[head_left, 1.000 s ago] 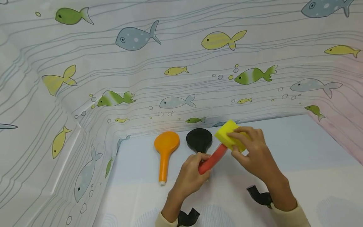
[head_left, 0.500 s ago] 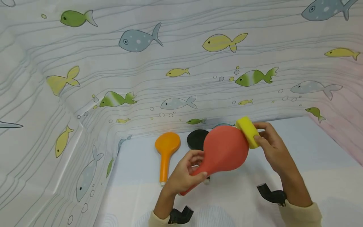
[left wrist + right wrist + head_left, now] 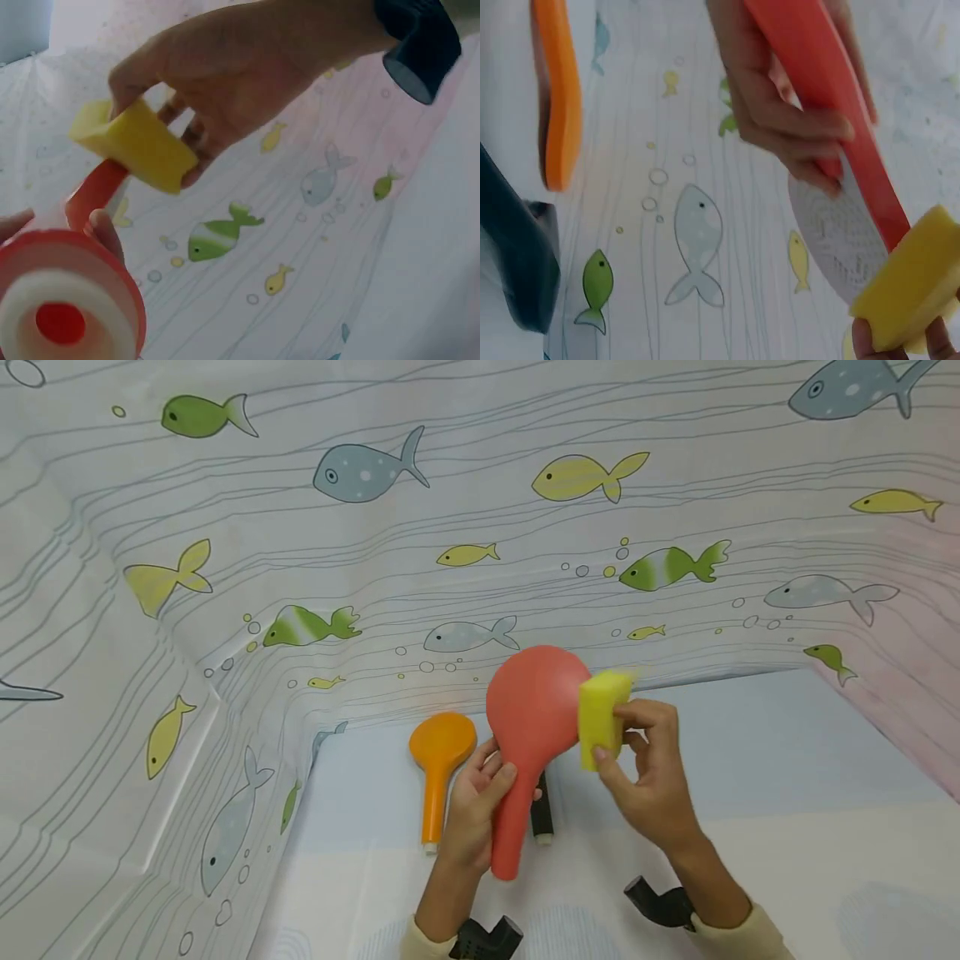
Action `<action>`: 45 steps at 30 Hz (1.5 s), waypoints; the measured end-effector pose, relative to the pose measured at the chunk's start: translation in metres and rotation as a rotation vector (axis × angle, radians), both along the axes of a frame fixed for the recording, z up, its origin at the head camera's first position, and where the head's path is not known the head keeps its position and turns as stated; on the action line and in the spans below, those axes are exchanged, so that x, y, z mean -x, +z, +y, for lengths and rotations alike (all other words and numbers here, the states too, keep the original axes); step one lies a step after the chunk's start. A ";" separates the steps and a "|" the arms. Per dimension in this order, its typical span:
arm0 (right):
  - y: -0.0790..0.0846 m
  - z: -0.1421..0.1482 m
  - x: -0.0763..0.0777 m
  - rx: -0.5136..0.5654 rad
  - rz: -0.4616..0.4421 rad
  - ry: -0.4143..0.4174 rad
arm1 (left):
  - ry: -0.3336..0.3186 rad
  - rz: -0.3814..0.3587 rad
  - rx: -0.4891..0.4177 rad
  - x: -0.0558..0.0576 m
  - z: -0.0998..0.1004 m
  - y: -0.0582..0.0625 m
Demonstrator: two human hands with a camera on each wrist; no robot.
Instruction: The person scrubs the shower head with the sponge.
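Red shower head (image 3: 537, 706) held abv counter (image 3: 757, 752), long axis near-upright in head view, leaning slightly R; L grip (image 3: 474, 810) clasped rd handle (image 3: 512, 835). Sponge (image 3: 600, 714), pinched in R grip (image 3: 654, 789), touches head's R edge; R grip nearer that edge.

Sponge (image 3: 597, 720) right of held showerhead (image 3: 536, 702) (table (image 3: 757, 752) beneath)

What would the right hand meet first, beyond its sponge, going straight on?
Likely the red shower head: the yellow sponge pinched in the right hand overlaps its edge in all three views, though exact contact is hard to tell.
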State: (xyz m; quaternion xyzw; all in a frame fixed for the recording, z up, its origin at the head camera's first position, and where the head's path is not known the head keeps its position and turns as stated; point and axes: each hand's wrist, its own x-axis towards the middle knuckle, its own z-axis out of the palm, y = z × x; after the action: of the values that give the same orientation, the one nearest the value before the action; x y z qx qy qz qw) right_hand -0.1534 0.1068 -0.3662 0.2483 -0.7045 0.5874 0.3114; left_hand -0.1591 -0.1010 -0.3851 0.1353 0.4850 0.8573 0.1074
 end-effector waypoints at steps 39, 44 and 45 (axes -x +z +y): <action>0.000 -0.019 0.002 -0.266 0.371 -0.340 | -0.160 -0.077 -0.145 0.000 0.006 -0.002; -0.005 -0.027 -0.003 -0.357 0.392 -0.285 | -0.152 -0.067 -0.156 -0.001 0.003 -0.002; -0.007 -0.028 -0.005 -0.378 0.382 -0.257 | -0.147 -0.074 -0.163 -0.002 0.002 -0.003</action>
State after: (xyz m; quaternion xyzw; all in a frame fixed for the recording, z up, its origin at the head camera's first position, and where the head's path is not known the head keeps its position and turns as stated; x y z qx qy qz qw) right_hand -0.1487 0.0788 -0.3730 0.3166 -0.7558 0.3441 0.4584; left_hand -0.1571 -0.0995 -0.3877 0.1471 0.3982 0.8880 0.1765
